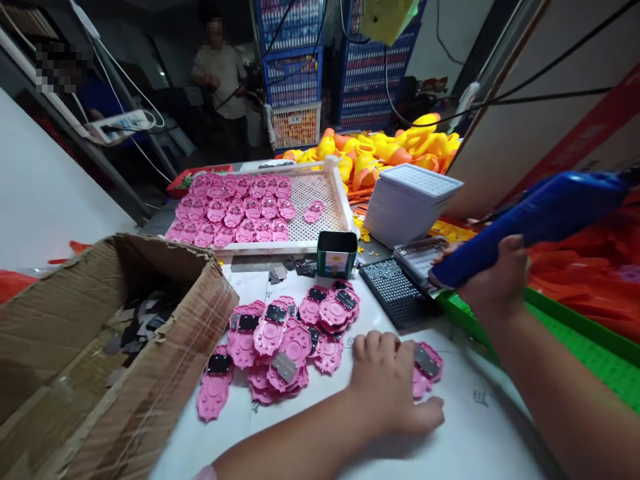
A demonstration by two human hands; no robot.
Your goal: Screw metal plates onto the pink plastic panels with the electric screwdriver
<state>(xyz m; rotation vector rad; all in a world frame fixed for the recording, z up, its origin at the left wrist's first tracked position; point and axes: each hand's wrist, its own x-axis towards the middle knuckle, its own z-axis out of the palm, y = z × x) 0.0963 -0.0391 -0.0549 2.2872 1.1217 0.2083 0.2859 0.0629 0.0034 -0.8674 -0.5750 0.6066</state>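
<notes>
My right hand (pixel 495 283) is wrapped round a blue electric screwdriver (pixel 545 210). The lower end of the screwdriver points down-left at the black screw tray (pixel 395 293); its tip is hard to make out. My left hand (pixel 383 380) rests on the white tabletop with its thumb apart from its fingers. Under and beside that hand lies a pink plastic piece (pixel 425 377) with a grey metal plate, partly hidden. To the left is a loose heap of similar pink pieces (pixel 285 347) bearing black or grey plates.
A cardboard box (pixel 185 333) with dark plates stands left. Behind are a white crate (pixel 345 207) of pink pieces, a dark green tin (pixel 337 257), stacked white trays (pixel 407 203) and yellow parts (pixel 370 157). A green tray (pixel 575 347) lies right. Two people stand farther back.
</notes>
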